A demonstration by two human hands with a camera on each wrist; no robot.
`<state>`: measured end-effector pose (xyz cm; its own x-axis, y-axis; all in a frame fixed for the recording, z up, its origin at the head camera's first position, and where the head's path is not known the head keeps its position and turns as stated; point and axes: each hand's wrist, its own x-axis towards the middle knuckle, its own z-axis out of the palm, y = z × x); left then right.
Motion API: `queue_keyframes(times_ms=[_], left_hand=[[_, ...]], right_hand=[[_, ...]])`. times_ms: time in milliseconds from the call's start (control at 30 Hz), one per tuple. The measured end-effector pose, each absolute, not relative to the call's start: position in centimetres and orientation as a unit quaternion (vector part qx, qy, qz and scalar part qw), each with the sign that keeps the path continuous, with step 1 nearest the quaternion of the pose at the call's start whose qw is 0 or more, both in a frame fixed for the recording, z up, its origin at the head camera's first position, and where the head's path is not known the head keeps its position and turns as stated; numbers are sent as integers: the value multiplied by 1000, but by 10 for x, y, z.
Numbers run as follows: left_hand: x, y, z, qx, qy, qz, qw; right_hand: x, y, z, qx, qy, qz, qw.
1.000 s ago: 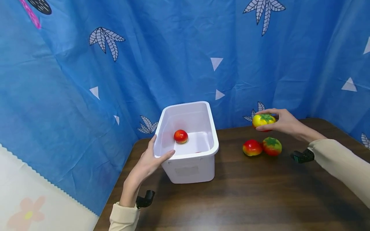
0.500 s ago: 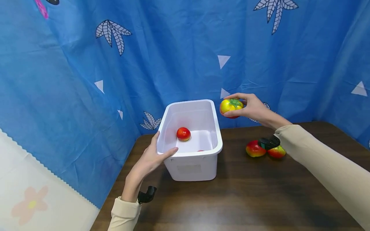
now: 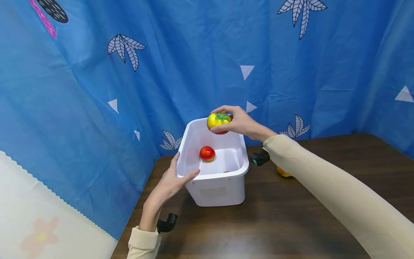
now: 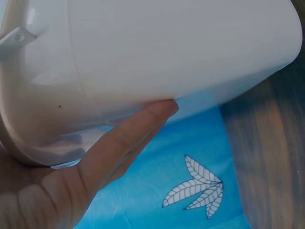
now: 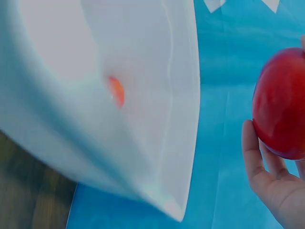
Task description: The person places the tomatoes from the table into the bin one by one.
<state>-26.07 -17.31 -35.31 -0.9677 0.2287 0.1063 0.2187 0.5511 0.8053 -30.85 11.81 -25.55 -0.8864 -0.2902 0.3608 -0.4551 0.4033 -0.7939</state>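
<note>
A white plastic bin (image 3: 215, 192) stands on the table, with a red fruit (image 3: 207, 153) inside; a sliver of something red shows behind its near rim. My left hand (image 3: 169, 183) rests against the near left corner, thumb along the front rim and straight fingers (image 4: 128, 133) on the outer side wall. Above the bin's far right part, my right hand (image 3: 237, 122) holds a yellow and red fruit with a green leafy cap (image 3: 216, 121) between thumb and fingers. Its smooth red underside (image 5: 281, 102) faces the right wrist camera.
On the brown wooden table (image 3: 258, 223), a red and yellow fruit (image 3: 284, 172) shows partly from behind the right sleeve (image 3: 317, 169). A blue patterned curtain (image 3: 194, 64) hangs close behind the bin. Pale cloth (image 3: 48, 216) lies at lower left.
My right hand has carried the capped fruit leftward from above the table fruits to over the bin. The right sleeve now covers most of those fruits. My left hand keeps its place on the bin.
</note>
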Motion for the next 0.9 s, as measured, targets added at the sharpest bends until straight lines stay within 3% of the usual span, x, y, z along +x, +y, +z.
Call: queue_keyframes(times_ms=[300,900], left_hand=[[-260,-173,-355,115,881,458,9],[-264,-171,-354,125,880,459,14]], right_hand=[[-323,92,-260,209,-832,509,75],[-332,89,-265,189,-833,517,42]])
